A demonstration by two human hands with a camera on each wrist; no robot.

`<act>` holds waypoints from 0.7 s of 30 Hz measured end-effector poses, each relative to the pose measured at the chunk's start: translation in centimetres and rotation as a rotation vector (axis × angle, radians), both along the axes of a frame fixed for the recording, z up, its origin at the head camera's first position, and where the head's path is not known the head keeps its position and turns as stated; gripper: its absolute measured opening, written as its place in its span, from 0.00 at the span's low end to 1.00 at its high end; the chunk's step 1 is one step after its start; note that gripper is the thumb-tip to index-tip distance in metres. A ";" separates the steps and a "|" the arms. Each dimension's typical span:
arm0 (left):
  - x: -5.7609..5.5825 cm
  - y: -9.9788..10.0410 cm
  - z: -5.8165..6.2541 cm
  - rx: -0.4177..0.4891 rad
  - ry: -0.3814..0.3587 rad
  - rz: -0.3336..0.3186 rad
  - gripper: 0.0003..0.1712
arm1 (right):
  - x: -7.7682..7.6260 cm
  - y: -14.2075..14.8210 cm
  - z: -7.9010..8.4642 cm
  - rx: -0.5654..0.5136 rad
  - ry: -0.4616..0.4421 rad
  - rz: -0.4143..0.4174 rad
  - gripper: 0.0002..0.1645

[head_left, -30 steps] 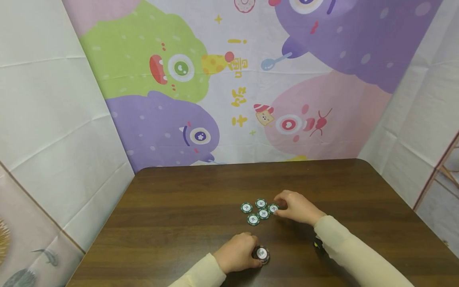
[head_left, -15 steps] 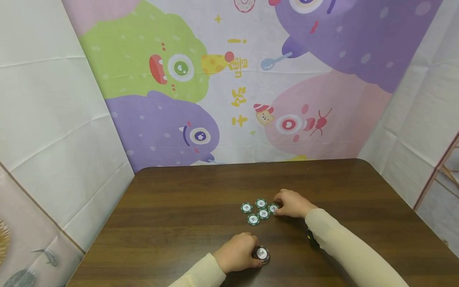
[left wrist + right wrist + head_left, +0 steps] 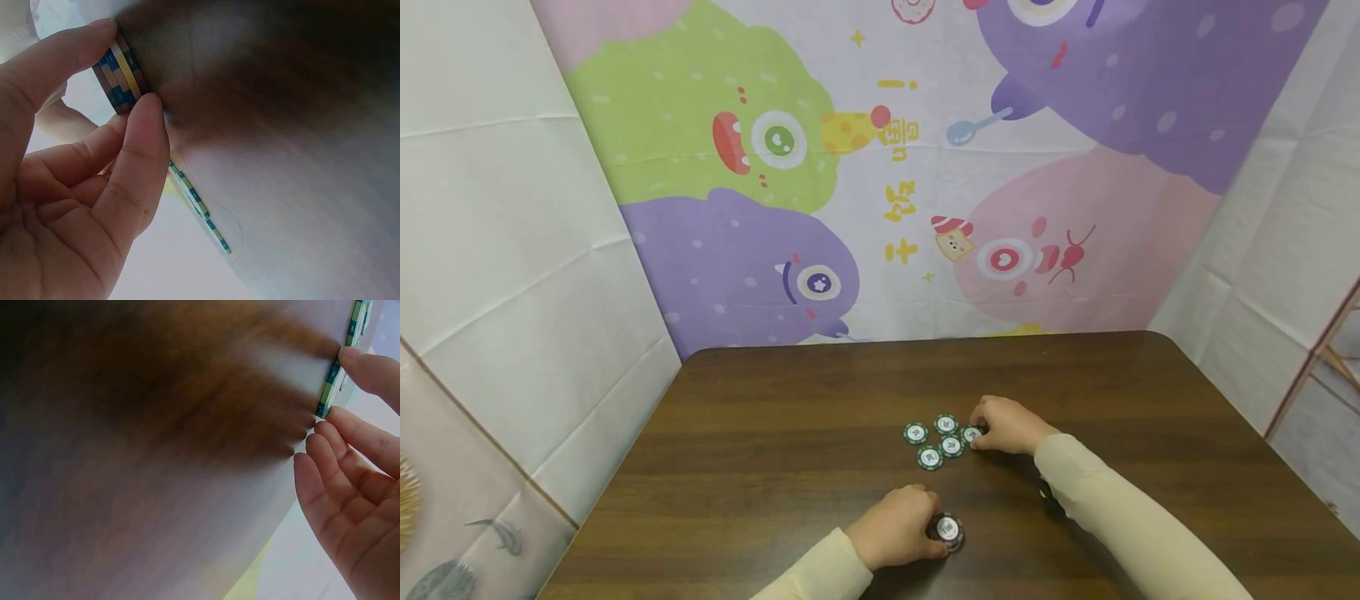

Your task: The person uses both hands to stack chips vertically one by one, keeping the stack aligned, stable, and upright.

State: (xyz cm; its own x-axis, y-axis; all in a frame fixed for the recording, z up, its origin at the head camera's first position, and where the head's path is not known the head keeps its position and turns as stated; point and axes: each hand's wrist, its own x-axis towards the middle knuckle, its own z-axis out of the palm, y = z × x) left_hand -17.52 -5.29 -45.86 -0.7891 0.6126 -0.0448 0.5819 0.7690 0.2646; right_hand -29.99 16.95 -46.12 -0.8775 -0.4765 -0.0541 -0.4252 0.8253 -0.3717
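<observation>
My left hand (image 3: 895, 527) holds a short stack of dark poker chips (image 3: 950, 530) on the table, the top one marked 100. In the left wrist view, thumb and fingers bracket the edge of the stack (image 3: 120, 74), which shows brown, blue and yellow bands. Farther back, my right hand (image 3: 1011, 425) has its thumb and forefinger on the rim of a green-and-white poker chip (image 3: 972, 435), the rightmost of a flat cluster. The right wrist view shows that green chip (image 3: 331, 384) lying on the tabletop between thumb and forefinger, with the other fingertips resting on the table.
Several more green chips lie flat to the left of the right hand, among them one marked 20 (image 3: 951, 447) and a leftmost chip (image 3: 916, 433). The brown wooden table (image 3: 760, 417) reaches back to a cartoon-print cloth (image 3: 895, 292).
My right forearm has swung a little to the left, and the thumb and forefinger have come in closer on the rightmost green chip. The left hand and the chips stay in place.
</observation>
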 end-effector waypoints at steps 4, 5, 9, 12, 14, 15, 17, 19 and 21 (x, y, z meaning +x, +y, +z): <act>0.0 0.0 0.0 0.001 0.006 -0.003 0.16 | 0.1 -0.1 0.2 0.002 -0.006 -0.001 0.19; 0.0 0.0 0.0 0.004 0.004 -0.003 0.17 | 0.1 0.0 0.1 0.006 -0.004 0.000 0.19; 0.1 0.0 0.1 0.006 -0.005 -0.004 0.17 | 0.0 0.1 -0.1 0.025 0.004 -0.009 0.19; 0.1 0.0 0.2 0.006 -0.012 -0.004 0.18 | 0.0 0.1 -0.2 0.031 0.006 -0.020 0.19; 0.1 0.0 0.2 0.005 -0.017 -0.003 0.18 | 0.0 0.2 -0.2 0.031 0.002 -0.025 0.19; 0.1 0.0 0.2 0.006 -0.020 -0.001 0.18 | 0.0 0.3 -0.1 0.027 -0.002 -0.029 0.19; 0.1 0.0 0.2 0.005 -0.023 0.001 0.18 | 0.0 0.4 0.0 0.024 -0.010 -0.033 0.18; 0.1 0.0 0.2 0.006 -0.029 0.003 0.18 | 0.1 0.5 0.2 0.018 -0.018 -0.040 0.18; 0.0 0.1 0.1 0.008 -0.033 0.003 0.18 | 0.3 0.6 0.3 0.011 -0.022 -0.039 0.18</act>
State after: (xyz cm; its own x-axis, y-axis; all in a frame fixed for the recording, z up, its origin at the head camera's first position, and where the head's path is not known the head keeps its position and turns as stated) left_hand -17.47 -5.23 -45.72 -0.7894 0.6103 -0.0664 0.5700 0.7688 0.2898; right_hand -29.72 17.51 -45.78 -0.8940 -0.4411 -0.0789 -0.3843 0.8453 -0.3713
